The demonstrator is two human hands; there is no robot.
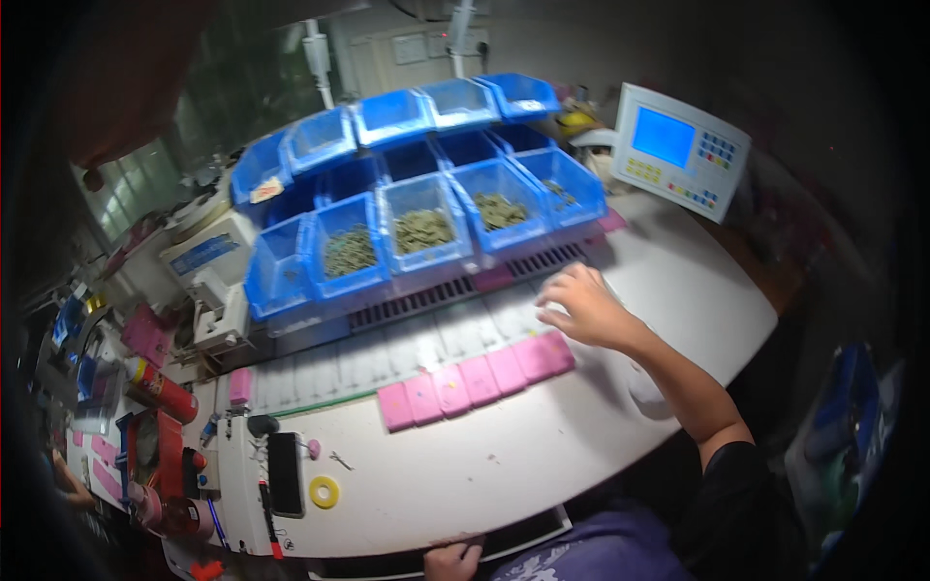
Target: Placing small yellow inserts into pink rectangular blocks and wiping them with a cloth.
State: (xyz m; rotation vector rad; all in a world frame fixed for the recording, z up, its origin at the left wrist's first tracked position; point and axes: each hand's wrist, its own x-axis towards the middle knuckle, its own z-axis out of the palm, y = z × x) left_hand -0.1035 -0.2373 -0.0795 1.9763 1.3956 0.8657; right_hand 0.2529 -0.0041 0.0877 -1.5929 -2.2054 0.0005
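Note:
Over the white worktop (668, 261), my right hand (586, 305) hovers between the blue bins and a row of pink blocks (465, 385). Its fingers are bent and somewhat apart, with nothing visible in them. Just left of it lies a pale panel (387, 353) with dark lines across it. Down at the near edge of the worktop, my left hand (453, 560) has its fingers curled by an open drawer (542, 528). The frame's lower edge cuts it off, and what it grips, if anything, is hidden.
Blue bins (421, 228) stand in two tiers at the back, several holding small greenish pieces. A keypad console with a blue screen (668, 145) is at far right. A phone (286, 473), a yellow tape roll (325, 492) and a red spray can (165, 392) lie left.

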